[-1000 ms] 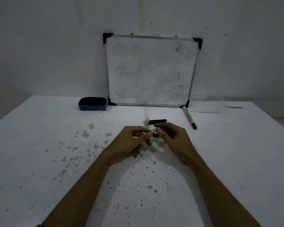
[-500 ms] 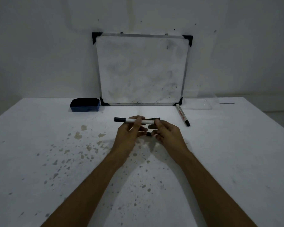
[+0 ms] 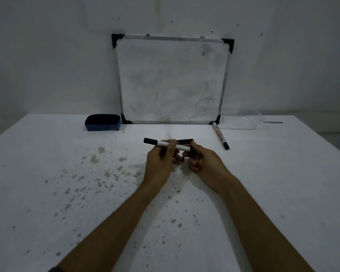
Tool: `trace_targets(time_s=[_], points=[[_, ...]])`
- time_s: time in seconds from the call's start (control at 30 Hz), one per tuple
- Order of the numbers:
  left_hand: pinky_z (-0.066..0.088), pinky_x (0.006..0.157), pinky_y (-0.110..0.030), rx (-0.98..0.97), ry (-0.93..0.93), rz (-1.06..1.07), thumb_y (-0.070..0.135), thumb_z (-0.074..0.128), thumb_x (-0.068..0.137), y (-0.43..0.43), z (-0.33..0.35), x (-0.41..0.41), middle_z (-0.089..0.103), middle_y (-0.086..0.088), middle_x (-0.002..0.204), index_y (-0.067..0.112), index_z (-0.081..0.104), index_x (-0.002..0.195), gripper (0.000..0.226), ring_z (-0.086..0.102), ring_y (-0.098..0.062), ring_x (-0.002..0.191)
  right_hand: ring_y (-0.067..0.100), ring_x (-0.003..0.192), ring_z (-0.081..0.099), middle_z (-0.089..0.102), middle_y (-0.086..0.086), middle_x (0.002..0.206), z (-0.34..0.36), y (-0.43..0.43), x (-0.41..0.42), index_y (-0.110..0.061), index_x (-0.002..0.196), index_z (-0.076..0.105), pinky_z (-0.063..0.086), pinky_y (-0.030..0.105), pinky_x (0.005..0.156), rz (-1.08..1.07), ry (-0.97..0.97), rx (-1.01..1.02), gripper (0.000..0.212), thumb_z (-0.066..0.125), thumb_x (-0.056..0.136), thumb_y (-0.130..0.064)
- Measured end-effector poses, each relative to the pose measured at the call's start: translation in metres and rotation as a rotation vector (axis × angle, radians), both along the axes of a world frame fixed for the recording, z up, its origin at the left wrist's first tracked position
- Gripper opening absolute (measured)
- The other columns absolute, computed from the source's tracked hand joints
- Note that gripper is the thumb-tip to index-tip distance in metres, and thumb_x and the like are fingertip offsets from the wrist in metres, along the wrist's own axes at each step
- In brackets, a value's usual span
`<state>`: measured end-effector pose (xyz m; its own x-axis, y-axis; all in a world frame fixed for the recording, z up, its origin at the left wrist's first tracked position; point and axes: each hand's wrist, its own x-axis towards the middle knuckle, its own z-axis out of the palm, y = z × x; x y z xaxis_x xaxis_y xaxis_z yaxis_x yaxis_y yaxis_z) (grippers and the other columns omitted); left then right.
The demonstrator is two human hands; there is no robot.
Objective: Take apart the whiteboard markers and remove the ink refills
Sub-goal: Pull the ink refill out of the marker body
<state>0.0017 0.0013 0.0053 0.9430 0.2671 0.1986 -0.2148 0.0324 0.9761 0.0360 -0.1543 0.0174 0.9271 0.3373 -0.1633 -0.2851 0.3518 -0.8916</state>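
My left hand (image 3: 161, 161) holds a white whiteboard marker (image 3: 166, 144) with a black cap, level above the table, its capped end pointing left. My right hand (image 3: 202, 161) is curled beside the marker's right end; a small dark piece (image 3: 192, 153) shows between its fingers. A thin black part (image 3: 185, 141) lies on the table just behind both hands. A second white marker (image 3: 220, 136) with a black cap lies at the right, near the whiteboard's lower right corner.
A whiteboard (image 3: 172, 81) leans against the wall at the table's back. A blue eraser (image 3: 102, 123) sits to its left. A clear plastic piece (image 3: 240, 123) lies at the back right. The white table (image 3: 67, 193) is speckled with stains.
My left hand has brought the marker out level, so its capped end now sticks out to the left. My right hand has drawn back slightly from the marker's right end.
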Motion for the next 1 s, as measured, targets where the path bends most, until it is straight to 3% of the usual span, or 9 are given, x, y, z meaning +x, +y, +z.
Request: trace_targets(time_s=[0.13,0.23,0.43,0.6,0.7,0.77,0.83,0.93,1.0], points=[[0.065,0.071,-0.035,-0.149,0.065,0.034,0.045,0.062,0.102,0.007,0.0,0.003,0.076,0.003,0.076,0.016,0.076,0.099,0.033,0.077,-0.017,0.071,0.009,0.055,0.045,0.062,0.005,0.077,-0.001,-0.003,0.0,0.004,0.118,0.07,0.032,0.023,0.051,-0.01,-0.013,-0.022,0.031,0.055,0.105,-0.02],[0.059,0.074,-0.043,-0.215,0.069,0.029,0.046,0.056,0.105,0.011,0.0,0.005,0.074,0.003,0.071,0.015,0.075,0.094,0.037,0.072,-0.013,0.066,0.01,0.057,0.044,0.06,0.005,0.075,-0.003,-0.003,0.001,0.005,0.118,0.07,0.032,0.023,0.051,-0.031,-0.015,-0.004,0.027,0.057,0.104,-0.014],[0.061,0.062,-0.024,-0.249,0.123,0.113,0.039,0.046,0.111,0.037,0.012,0.008,0.078,0.003,0.067,0.012,0.066,0.092,0.039,0.074,-0.01,0.064,0.01,0.054,0.052,0.066,0.008,0.077,-0.007,-0.009,0.007,0.0,0.111,0.073,0.04,0.02,0.047,-0.118,-0.04,-0.044,0.018,0.066,0.098,-0.01],[0.055,0.048,-0.025,0.307,0.243,0.112,0.047,0.063,0.101,0.066,0.016,0.004,0.076,-0.005,0.063,0.011,0.073,0.079,0.044,0.069,-0.015,0.053,0.01,0.061,0.062,0.078,0.012,0.089,-0.01,-0.012,0.006,-0.01,0.104,0.08,0.048,0.021,0.053,-0.175,-0.148,-0.2,0.013,0.07,0.096,-0.011],[0.042,0.045,-0.013,0.607,0.311,0.184,0.053,0.079,0.086,0.07,0.012,0.004,0.064,0.006,0.042,0.017,0.071,0.062,0.044,0.06,0.001,0.037,0.01,0.066,0.066,0.08,0.008,0.089,-0.012,-0.01,0.001,-0.017,0.109,0.08,0.052,0.02,0.059,-0.197,-0.284,-0.381,0.016,0.073,0.095,-0.016],[0.034,0.041,-0.011,0.71,0.322,0.25,0.055,0.084,0.08,0.069,0.01,0.005,0.06,0.008,0.043,0.018,0.071,0.058,0.045,0.056,0.0,0.037,0.009,0.066,0.067,0.08,0.004,0.082,-0.011,-0.008,-0.002,-0.017,0.109,0.08,0.054,0.021,0.06,-0.229,-0.339,-0.449,0.016,0.074,0.095,-0.02],[0.037,0.046,-0.016,0.788,0.333,0.279,0.055,0.084,0.08,0.065,0.008,0.004,0.07,0.002,0.062,0.013,0.075,0.072,0.044,0.059,-0.001,0.051,0.006,0.068,0.069,0.079,0.002,0.083,-0.012,-0.007,-0.004,-0.017,0.112,0.078,0.056,0.022,0.059,-0.267,-0.392,-0.518,0.017,0.072,0.097,-0.022],[0.046,0.059,-0.027,0.939,0.345,0.287,0.054,0.078,0.087,0.055,0.005,0.001,0.072,-0.009,0.09,0.006,0.065,0.099,0.051,0.066,-0.018,0.075,0.003,0.088,0.069,0.073,-0.001,0.106,-0.011,-0.003,-0.005,-0.017,0.119,0.074,0.052,0.013,0.073,-0.322,-0.495,-0.705,0.023,0.068,0.099,-0.025],[0.052,0.066,-0.033,1.029,0.345,0.298,0.056,0.072,0.091,0.048,0.006,-0.002,0.072,-0.013,0.1,0.004,0.06,0.11,0.057,0.07,-0.025,0.087,0.001,0.088,0.063,0.066,-0.002,0.109,-0.01,0.0,-0.009,-0.018,0.117,0.074,0.046,0.006,0.073,-0.347,-0.579,-0.833,0.021,0.066,0.1,-0.028]])
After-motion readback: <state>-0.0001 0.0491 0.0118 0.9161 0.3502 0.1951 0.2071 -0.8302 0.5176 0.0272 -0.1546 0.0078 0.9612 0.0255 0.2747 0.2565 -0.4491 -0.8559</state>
